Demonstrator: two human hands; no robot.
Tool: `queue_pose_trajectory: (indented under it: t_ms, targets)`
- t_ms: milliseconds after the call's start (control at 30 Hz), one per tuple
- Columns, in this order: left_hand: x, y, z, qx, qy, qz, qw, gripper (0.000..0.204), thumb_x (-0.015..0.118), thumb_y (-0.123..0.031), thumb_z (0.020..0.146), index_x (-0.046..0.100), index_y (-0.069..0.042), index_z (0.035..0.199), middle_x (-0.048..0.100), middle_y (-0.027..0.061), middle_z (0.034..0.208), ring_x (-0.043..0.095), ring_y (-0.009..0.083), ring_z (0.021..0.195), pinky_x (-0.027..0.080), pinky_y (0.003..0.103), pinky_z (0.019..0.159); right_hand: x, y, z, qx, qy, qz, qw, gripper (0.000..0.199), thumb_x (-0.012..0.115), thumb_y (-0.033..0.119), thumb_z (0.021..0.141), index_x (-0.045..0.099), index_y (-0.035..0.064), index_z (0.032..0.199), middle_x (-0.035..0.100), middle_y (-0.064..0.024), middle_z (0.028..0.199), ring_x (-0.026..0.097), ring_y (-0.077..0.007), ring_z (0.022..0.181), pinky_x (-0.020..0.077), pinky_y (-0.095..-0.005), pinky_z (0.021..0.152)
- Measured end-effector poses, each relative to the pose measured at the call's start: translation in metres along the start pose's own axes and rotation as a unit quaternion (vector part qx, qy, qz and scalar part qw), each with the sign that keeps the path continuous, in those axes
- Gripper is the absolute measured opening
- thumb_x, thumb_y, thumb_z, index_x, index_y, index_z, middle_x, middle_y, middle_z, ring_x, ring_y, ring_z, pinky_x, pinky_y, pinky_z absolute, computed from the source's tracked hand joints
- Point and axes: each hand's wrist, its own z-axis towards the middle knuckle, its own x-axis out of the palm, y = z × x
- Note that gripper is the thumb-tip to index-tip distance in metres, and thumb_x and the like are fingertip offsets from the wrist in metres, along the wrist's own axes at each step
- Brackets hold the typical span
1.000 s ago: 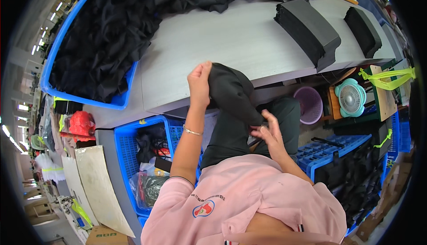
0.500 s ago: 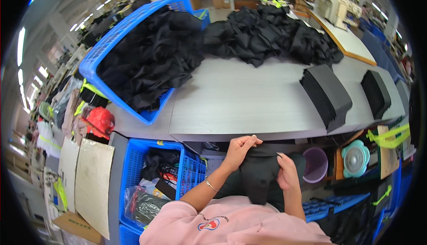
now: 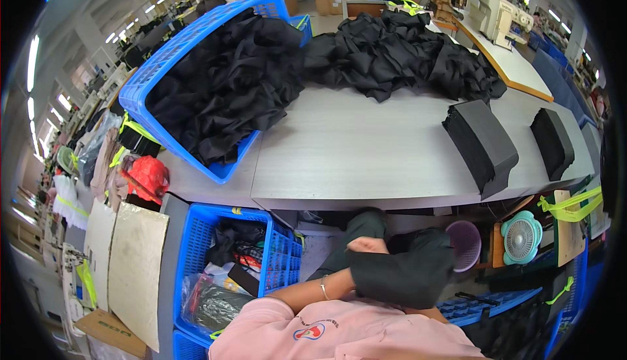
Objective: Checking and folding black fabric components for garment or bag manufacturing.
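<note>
My left hand (image 3: 366, 245), a bracelet on its wrist, is shut on the top edge of a black fabric piece (image 3: 408, 274). I hold the piece low in front of my chest, below the front edge of the grey table (image 3: 359, 157). My right hand is hidden behind the fabric, so its grip does not show. On the table's right part stand two neat stacks of black cut pieces: the bigger stack (image 3: 480, 144) and the smaller stack (image 3: 554, 141).
A blue basket (image 3: 219, 172) heaped with black cloth sits on the table's left, and a loose black cloth pile (image 3: 398, 53) lies at the back. Under the table are a blue crate (image 3: 196, 275) with bags, a purple bucket (image 3: 465, 245) and a small fan (image 3: 520, 237). Cardboard sheets (image 3: 130, 262) lean at left.
The black piece came down from table-edge height to my lap. My head tilted up, so more of the table and the far piles show. My right hand went out of sight behind the fabric.
</note>
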Motion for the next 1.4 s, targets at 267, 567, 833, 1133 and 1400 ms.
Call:
queue_pose_trajectory:
  t_ms: [267, 567, 833, 1133, 1400]
  targets:
    - [0.094, -0.080, 0.030, 0.207, -0.241, 0.726, 0.609, 0.048, 0.065, -0.021, 0.091, 0.056, -0.011, 0.137, 0.060, 0.0171, 0.134, 0.056, 0.0274, 0.127, 0.047, 0.046, 0.100, 0.040, -0.090, 0.002, 0.091, 0.044, 0.196, 0.975, 0.017, 0.065, 0.017, 0.096, 0.071, 0.0019, 0.091, 0.066, 0.0034, 0.081, 0.059, -0.0062, 0.072, 0.0493, -0.0235, 0.065]
    - [0.042, -0.099, 0.014, 0.404, -0.304, 0.427, 0.750, 0.064, 0.050, -0.027, 0.102, 0.019, -0.017, 0.157, 0.019, 0.0090, 0.163, 0.026, 0.0330, 0.146, 0.028, 0.052, 0.119, -0.007, -0.035, -0.027, -0.043, -0.249, 0.079, 0.964, 0.021, 0.056, 0.019, 0.101, 0.066, 0.0011, 0.103, 0.062, -0.0043, 0.074, 0.061, -0.0125, 0.053, 0.0476, -0.0264, 0.046]
    - [0.075, -0.086, 0.023, 0.378, -0.235, 0.280, 0.850, 0.063, 0.052, -0.020, 0.103, 0.020, -0.009, 0.157, 0.026, 0.0093, 0.161, 0.032, 0.0250, 0.145, 0.033, 0.042, 0.117, -0.005, 0.097, -0.061, -0.349, -0.361, -0.270, 0.821, 0.028, 0.076, 0.011, 0.081, 0.066, 0.0019, 0.105, 0.062, -0.0154, 0.108, 0.057, -0.0340, 0.106, 0.0473, -0.0396, 0.090]
    - [0.081, -0.089, -0.009, 0.390, -0.208, 0.329, 0.834, 0.062, 0.052, -0.019, 0.103, 0.022, -0.009, 0.156, 0.027, 0.0094, 0.160, 0.033, 0.0250, 0.144, 0.033, 0.042, 0.117, -0.023, 0.069, -0.091, -0.091, -0.062, 0.097, 0.989, 0.010, 0.065, 0.003, 0.088, 0.069, -0.0036, 0.094, 0.068, -0.0066, 0.096, 0.063, -0.0159, 0.086, 0.0491, -0.0283, 0.075]
    - [0.072, -0.075, 0.003, 0.369, -0.223, 0.331, 0.839, 0.061, 0.053, -0.019, 0.102, 0.024, -0.009, 0.156, 0.029, 0.0096, 0.160, 0.034, 0.0249, 0.143, 0.033, 0.041, 0.116, -0.032, 0.102, -0.087, -0.205, -0.163, 0.308, 0.915, 0.013, 0.064, 0.013, 0.096, 0.065, 0.0077, 0.084, 0.063, 0.0056, 0.083, 0.054, -0.0021, 0.075, 0.0442, -0.0202, 0.070]
